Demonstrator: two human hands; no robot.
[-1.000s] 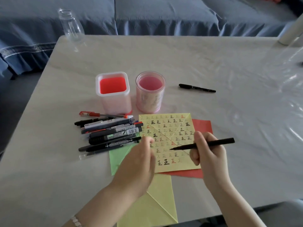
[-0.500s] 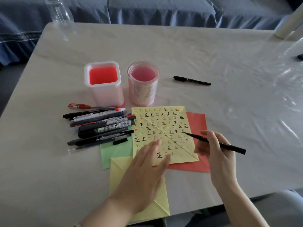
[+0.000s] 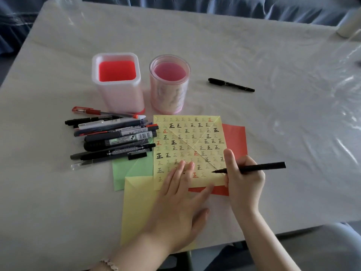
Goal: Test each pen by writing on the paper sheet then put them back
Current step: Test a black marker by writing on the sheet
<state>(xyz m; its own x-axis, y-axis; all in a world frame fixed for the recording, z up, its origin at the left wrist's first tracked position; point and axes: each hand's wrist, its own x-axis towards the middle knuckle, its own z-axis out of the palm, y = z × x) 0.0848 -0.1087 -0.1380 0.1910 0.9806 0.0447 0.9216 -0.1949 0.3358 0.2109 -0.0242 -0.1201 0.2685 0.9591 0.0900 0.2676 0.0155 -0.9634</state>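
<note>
The right hand [image 3: 243, 179] pinches a black pen [image 3: 252, 167], tip at the sheet [image 3: 188, 147] by its thumb. The left hand [image 3: 180, 198] lies flat and open, pinning the sheet. Should that palm shift, fresh ink could smear.

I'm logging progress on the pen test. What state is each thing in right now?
Square holder: upright, no pens inside.
Round holder: upright, no pens inside.
Pen pile: lying beside the holders.
Lone black pen: lying apart, capped.
Yellow sheet: flat, mostly filled with marks.
Left hand: flat, pressing the sheet.
Right hand: gripping black pen, tip at the sheet.
</note>
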